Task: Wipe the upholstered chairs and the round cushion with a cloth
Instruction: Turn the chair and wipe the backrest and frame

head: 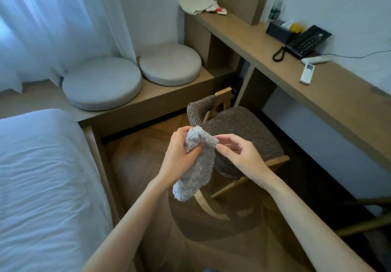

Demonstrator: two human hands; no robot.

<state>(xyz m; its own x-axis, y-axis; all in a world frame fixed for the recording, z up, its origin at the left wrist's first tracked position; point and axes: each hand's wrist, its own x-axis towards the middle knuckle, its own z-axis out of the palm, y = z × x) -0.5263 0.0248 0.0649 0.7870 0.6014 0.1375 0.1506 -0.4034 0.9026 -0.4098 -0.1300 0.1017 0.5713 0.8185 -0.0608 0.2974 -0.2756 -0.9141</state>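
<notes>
A fluffy grey cloth (pixel 196 165) hangs in front of me over the wooden floor. My left hand (pixel 179 157) grips its bunched upper part. My right hand (pixel 241 155) pinches the cloth's top corner with thumb and forefinger. Just behind the hands stands a brown upholstered chair (pixel 243 129) with a wooden frame, its seat facing the desk. Two round beige cushions (pixel 101 83) (pixel 171 64) lie side by side on a low wooden platform by the curtain.
A white bed (pixel 42 176) fills the left side. A long wooden desk (pixel 317 89) runs along the right wall with a black phone (pixel 306 40), remotes (pixel 307 73) and a tissue box. Part of another chair frame (pixel 368 218) shows at the right edge. Parquet floor lies between.
</notes>
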